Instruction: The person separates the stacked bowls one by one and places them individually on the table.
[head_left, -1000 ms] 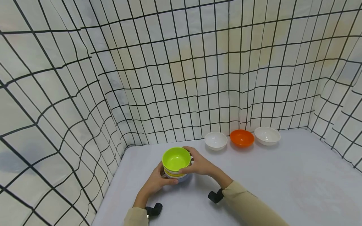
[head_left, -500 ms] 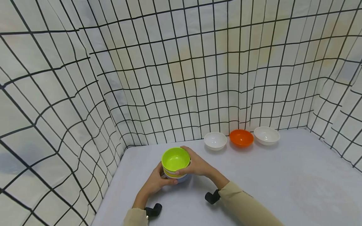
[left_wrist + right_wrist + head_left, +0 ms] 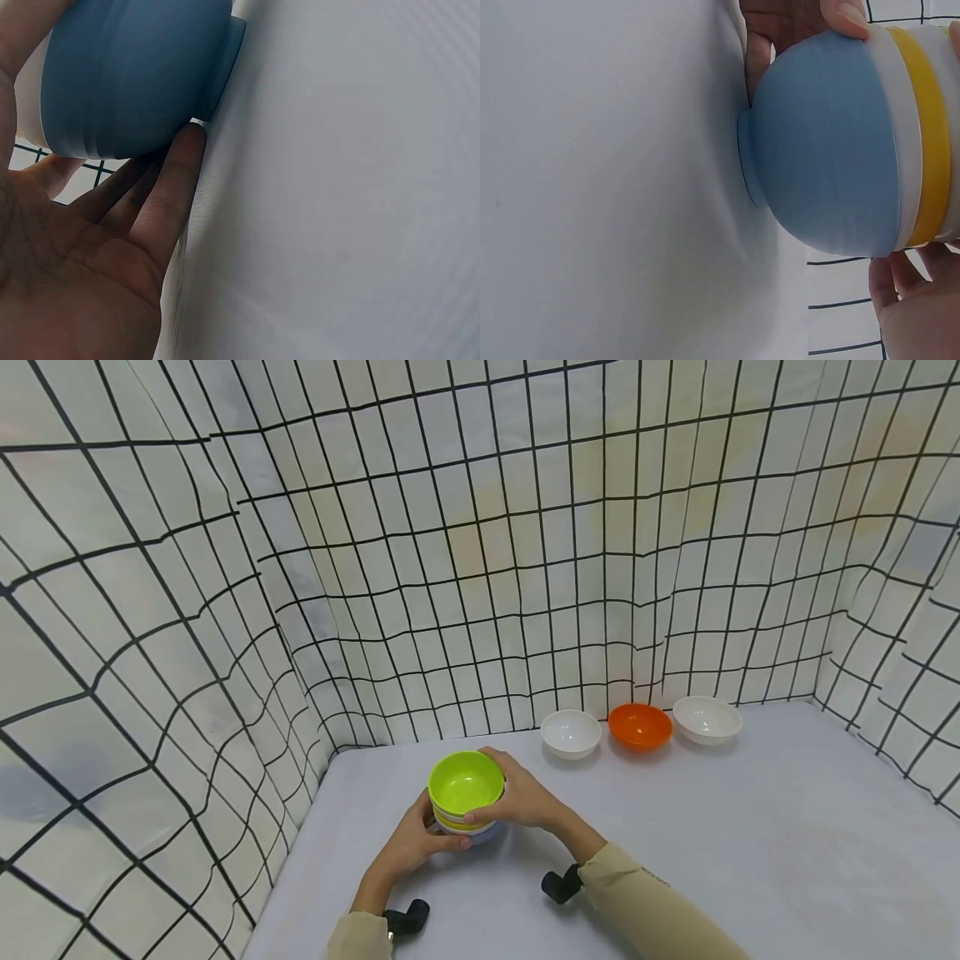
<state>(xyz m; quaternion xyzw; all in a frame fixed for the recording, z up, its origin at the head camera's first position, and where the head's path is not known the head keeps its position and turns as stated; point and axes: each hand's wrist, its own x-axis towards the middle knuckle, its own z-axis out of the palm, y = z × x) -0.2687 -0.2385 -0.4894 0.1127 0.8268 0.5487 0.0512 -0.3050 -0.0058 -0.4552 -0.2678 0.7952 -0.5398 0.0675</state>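
Observation:
A stack of nested bowls stands upright on the table, between both hands. On top is a lime green bowl [image 3: 467,783]; white and yellow rims show beneath it, and a blue bowl [image 3: 825,150] with a foot ring is lowest. My left hand [image 3: 408,843] grips the stack low on its left side, thumb across the front near the blue bowl's rim. Higher up on the right, my right hand [image 3: 525,797] holds the stack, with its thumb in front just under the green bowl and fingers behind. In the left wrist view, left fingers [image 3: 169,199] lie beneath the blue bowl's curve.
Along the table's back edge stand a small white bowl [image 3: 572,735], an orange bowl [image 3: 641,727] and a wider white bowl [image 3: 708,721]. White curtains [image 3: 450,568] with black grid lines enclose the back and sides. A white cloth covers the table [image 3: 750,843].
My right hand has shifted slightly left, bringing its thumb further across the front of the stack. The left hand and the bowls stay about where they were.

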